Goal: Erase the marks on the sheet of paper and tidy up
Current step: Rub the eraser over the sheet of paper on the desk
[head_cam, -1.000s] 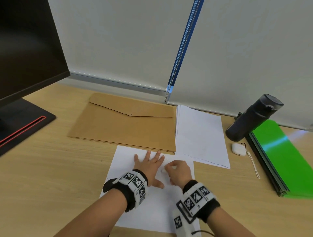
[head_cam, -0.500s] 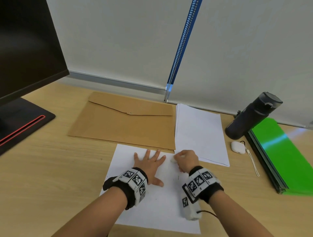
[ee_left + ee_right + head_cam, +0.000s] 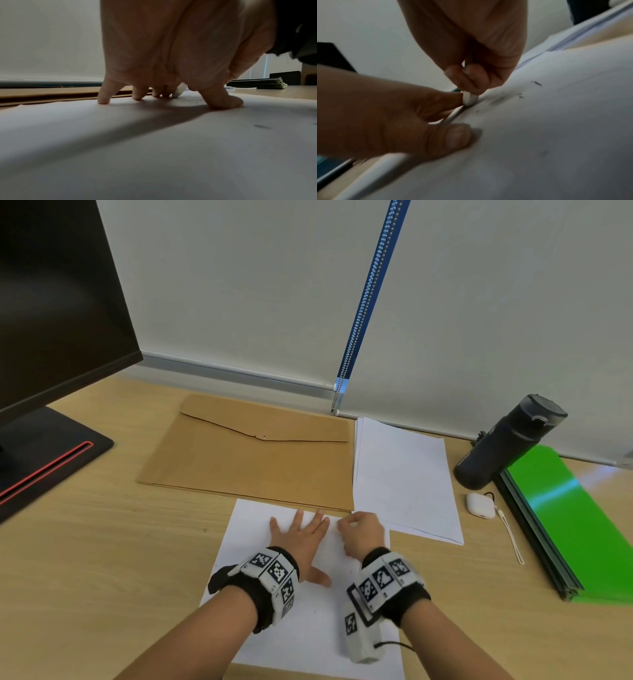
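A white sheet of paper (image 3: 308,625) lies on the desk in front of me. My left hand (image 3: 301,537) presses flat on it with fingers spread, fingertips (image 3: 103,99) down on the sheet (image 3: 154,148). Beside it my right hand (image 3: 359,530) pinches a small white eraser (image 3: 469,99), whose tip touches the paper (image 3: 556,135) near the left index finger. The eraser (image 3: 179,91) also shows behind my left fingers. Dark crumbs and faint smudges (image 3: 520,96) lie on the sheet near the eraser.
A brown envelope (image 3: 253,453) lies beyond the sheet, a stack of white paper (image 3: 404,477) to its right. A dark bottle (image 3: 507,443), a white earbud case (image 3: 479,505) and green folders (image 3: 568,522) sit at the right. A monitor (image 3: 51,302) stands at the left.
My right hand with the eraser went away from me to the sheet's top right, then slid a little left toward the left fingers. The left hand stayed pressed on the sheet.
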Available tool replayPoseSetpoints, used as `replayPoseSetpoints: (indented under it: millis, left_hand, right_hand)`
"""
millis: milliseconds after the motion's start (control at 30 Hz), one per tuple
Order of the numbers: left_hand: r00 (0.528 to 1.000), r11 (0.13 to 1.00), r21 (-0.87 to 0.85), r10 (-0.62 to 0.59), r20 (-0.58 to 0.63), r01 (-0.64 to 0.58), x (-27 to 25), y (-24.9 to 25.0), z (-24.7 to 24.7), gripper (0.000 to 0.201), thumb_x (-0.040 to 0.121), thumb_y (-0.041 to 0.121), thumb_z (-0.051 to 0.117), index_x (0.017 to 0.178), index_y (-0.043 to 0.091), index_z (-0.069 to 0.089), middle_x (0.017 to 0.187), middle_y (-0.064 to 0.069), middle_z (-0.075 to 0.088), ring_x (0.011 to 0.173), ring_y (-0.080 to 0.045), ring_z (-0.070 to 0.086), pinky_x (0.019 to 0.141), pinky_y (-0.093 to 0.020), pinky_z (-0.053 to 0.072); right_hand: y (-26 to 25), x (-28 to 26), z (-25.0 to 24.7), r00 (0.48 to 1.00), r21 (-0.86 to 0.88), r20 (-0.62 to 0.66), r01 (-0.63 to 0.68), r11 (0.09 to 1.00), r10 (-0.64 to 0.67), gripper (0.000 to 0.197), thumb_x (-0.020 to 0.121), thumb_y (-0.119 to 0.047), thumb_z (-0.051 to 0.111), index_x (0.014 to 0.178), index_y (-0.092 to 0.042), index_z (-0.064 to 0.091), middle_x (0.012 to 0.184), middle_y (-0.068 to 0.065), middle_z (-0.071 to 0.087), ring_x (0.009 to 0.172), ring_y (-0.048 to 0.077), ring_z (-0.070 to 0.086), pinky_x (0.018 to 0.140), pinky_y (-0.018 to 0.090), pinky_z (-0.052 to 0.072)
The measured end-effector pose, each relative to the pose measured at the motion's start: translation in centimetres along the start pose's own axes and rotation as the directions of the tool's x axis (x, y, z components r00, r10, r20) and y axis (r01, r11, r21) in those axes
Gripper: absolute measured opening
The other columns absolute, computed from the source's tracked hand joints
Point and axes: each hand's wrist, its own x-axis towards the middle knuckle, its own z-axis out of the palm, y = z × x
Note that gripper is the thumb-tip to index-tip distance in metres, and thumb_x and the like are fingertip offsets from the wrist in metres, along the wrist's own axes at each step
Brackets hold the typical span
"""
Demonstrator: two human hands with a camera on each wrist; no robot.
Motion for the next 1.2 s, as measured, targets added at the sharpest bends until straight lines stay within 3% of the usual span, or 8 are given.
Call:
replayPoseSetpoints:
  millis: [133, 267, 467, 667, 833, 1000, 1100, 1200]
  left_hand:
    - [1.0, 1.0, 0.001, 0.001, -0.003, -0.001, -0.1, 0.0, 0.0, 0.108, 0.08, 0.063, 0.058, 0.151, 0.022, -0.012, 0.157, 0.007, -0.02, 0.145, -0.026, -0.015, 0.109, -0.066, -0.001]
    - [1.0, 1.0, 0.018, -0.004, 0.005, 0.004, -0.1, 0.0, 0.1, 0.107, 0.082, 0.062, 0.058, 0.151, 0.021, -0.013, 0.157, 0.007, -0.021, 0.145, -0.026, -0.016, 0.11, -0.066, -0.001]
    - [1.0, 1.0, 0.016, 0.003, 0.008, -0.004, -0.1, 0.0, 0.0, 0.107, 0.081, 0.062, 0.058, 0.151, 0.021, -0.013, 0.157, 0.006, -0.022, 0.145, -0.027, -0.015, 0.11, -0.066, -0.001]
    - [1.0, 1.0, 0.021, -0.006, 0.005, 0.006, 0.0, 0.0, 0.2, 0.107, 0.081, 0.062, 0.057, 0.151, 0.021, -0.013, 0.157, 0.007, -0.022, 0.145, -0.026, -0.016, 0.11, -0.066, 0.0]
    - [1.0, 1.0, 0.017, 0.001, 0.005, -0.001, -0.1, 0.0, 0.1, 0.106, 0.082, 0.062, 0.057, 0.151, 0.022, -0.013, 0.157, 0.007, -0.022, 0.145, -0.027, -0.016, 0.109, -0.066, 0.0]
    - [1.0, 1.0, 0.026, 0.0, 0.004, 0.0, -0.5, 0.0, 0.2, 0.107, 0.082, 0.061, 0.057, 0.151, 0.022, -0.014, 0.156, 0.007, -0.023, 0.145, -0.026, -0.016, 0.109, -0.066, 0.001]
    - [1.0, 1.0, 0.013, 0.015, 0.018, -0.016, -0.8, -0.6, 0.3, 0.109, 0.08, 0.059, 0.062, 0.151, 0.024, -0.013, 0.156, 0.009, -0.022, 0.145, -0.024, -0.016, 0.11, -0.065, -0.001]
    - [0.999, 0.999, -0.025, 0.027, 0.037, -0.026, -1.8, -1.6, 0.3, 0.104, 0.081, 0.053, 0.065, 0.152, 0.026, -0.005, 0.157, 0.011, -0.017, 0.146, -0.019, -0.013, 0.112, -0.062, 0.0]
  right_hand:
    - [0.1, -0.2, -0.1, 0.999, -0.005, 0.051, -0.011, 1.0, 0.011, 0.021, 0.088, -0.019, 0.054, 0.068, -0.016, 0.06, 0.071, 0.007, 0.06, 0.055, 0.019, 0.053, 0.049, 0.025, 0.047]
    - [0.3, 1.1, -1.4, 0.991, 0.034, -0.131, -0.033, 0.999, 0.037, 0.021, 0.087, -0.017, 0.055, 0.094, -0.002, 0.069, 0.079, 0.01, 0.06, 0.07, 0.025, 0.057, 0.071, 0.032, 0.053]
    - [1.4, -1.8, 0.1, 0.992, -0.013, 0.121, -0.028, 1.0, 0.029, 0.017, 0.087, -0.021, 0.055, 0.07, -0.02, 0.057, 0.078, 0.006, 0.06, 0.052, 0.014, 0.051, 0.042, 0.02, 0.042]
    - [1.4, 0.7, -1.6, 0.993, 0.028, -0.107, -0.038, 0.999, 0.041, 0.015, 0.086, -0.017, 0.056, 0.088, -0.007, 0.068, 0.08, 0.008, 0.062, 0.075, 0.024, 0.058, 0.078, 0.035, 0.055]
    - [2.5, -3.1, 0.4, 0.989, 0.026, 0.146, -0.022, 0.999, 0.018, 0.016, 0.087, -0.02, 0.056, 0.072, -0.019, 0.058, 0.065, -0.001, 0.056, 0.046, 0.013, 0.051, 0.037, 0.019, 0.041]
    - [2.9, -0.6, -2.0, 0.998, 0.049, -0.06, -0.022, 0.999, 0.025, 0.018, 0.088, -0.019, 0.055, 0.093, -0.005, 0.064, 0.066, 0.005, 0.058, 0.057, 0.021, 0.056, 0.06, 0.032, 0.053]
    - [3.7, -1.1, -3.4, 0.999, 0.209, 0.044, -0.022, 0.978, 0.013, 0.019, 0.089, -0.018, 0.059, 0.104, -0.006, 0.056, 0.064, 0.007, 0.058, 0.047, 0.017, 0.051, 0.042, 0.022, 0.043]
    - [4.6, -2.0, -5.1, 0.998, 0.306, 0.067, -0.015, 0.952, -0.005, 0.022, 0.089, -0.019, 0.06, 0.101, 0.0, 0.061, 0.069, 0.006, 0.062, 0.051, 0.014, 0.054, 0.046, 0.019, 0.041]
